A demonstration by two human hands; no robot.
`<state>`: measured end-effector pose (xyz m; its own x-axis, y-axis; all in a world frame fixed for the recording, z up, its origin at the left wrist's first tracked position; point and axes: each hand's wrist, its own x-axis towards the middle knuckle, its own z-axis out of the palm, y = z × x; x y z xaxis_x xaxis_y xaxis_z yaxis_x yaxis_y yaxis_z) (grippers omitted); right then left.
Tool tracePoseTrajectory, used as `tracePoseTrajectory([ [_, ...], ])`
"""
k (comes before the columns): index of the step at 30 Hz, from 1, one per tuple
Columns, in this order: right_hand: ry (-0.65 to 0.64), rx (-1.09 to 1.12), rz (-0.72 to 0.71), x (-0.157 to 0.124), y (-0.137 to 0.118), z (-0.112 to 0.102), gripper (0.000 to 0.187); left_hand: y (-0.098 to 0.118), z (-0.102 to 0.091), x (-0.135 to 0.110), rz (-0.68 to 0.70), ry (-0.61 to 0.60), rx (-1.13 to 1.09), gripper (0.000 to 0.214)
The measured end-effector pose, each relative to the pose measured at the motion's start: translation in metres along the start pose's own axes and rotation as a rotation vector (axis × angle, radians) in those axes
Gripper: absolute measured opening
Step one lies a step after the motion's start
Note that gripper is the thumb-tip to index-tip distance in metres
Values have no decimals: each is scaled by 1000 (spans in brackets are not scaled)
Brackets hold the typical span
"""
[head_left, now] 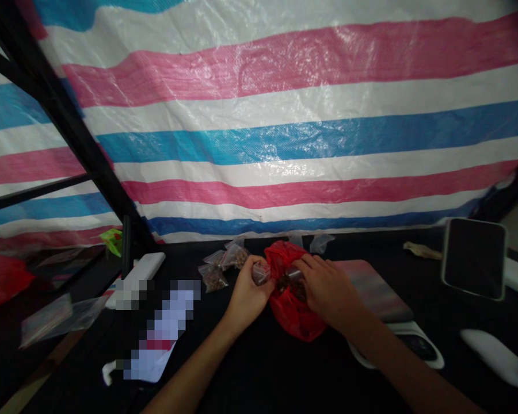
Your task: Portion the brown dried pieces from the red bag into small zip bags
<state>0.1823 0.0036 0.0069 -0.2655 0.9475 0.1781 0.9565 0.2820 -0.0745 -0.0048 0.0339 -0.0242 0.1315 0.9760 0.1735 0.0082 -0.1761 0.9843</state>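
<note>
A red plastic bag lies open on the black table, with brown bits inside. My left hand is closed on a small clear pouch at the bag's left edge. My right hand reaches into the bag's mouth, its fingers pinched around another small clear pouch. Both hands nearly touch over the bag.
Several small clear pouches with brown contents lie left of the bag. A white flat device and a pixelated packet lie further left. A pinkish pad, a scale, a dark square screen and a white object stand right. A striped tarp hangs behind.
</note>
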Motion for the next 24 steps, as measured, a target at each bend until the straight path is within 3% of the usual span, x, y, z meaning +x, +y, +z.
tracePoseTrajectory([
  [6,-17,157,-12,0,1,3,33,3,3,-1,-287,9,-195,40],
  [15,-42,320,19,1,-2,5,22,5,5,-4,-291,13,-286,45],
  [19,-11,459,70,1,-2,9,28,-3,3,-1,-120,2,-187,42],
  [24,12,784,92,2,1,22,28,-7,-7,2,150,11,126,42],
])
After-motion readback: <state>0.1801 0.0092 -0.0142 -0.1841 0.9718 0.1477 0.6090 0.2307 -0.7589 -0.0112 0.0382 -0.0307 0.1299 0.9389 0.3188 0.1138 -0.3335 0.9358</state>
